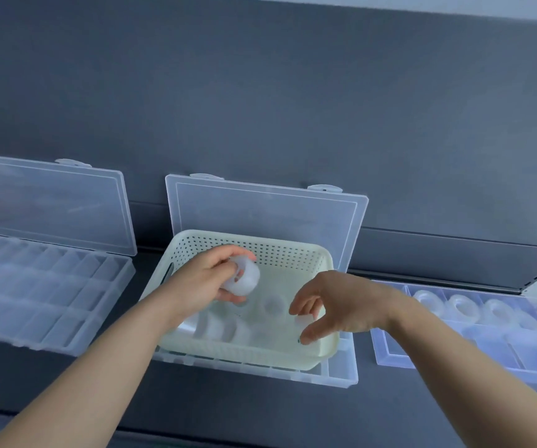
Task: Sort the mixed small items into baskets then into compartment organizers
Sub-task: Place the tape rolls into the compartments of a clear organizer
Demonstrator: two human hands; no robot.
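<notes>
A white ring-shaped tape roll (243, 279) is sitting gripped in the left hand (207, 276), its core axis pointing left into the palm, above the cream perforated plastic basket (293, 253). The right hand (335, 305) is hovering loose-fingered over the basket's right side, holding nothing.

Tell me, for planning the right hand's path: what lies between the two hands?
Head view: a loose white roll on the basket floor, between left hand, holding a second roll, and right hand.

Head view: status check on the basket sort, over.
Left hand grips white roll above basket. Right hand open, reaching into it. More rolls inside. Nothing blocking.
</notes>
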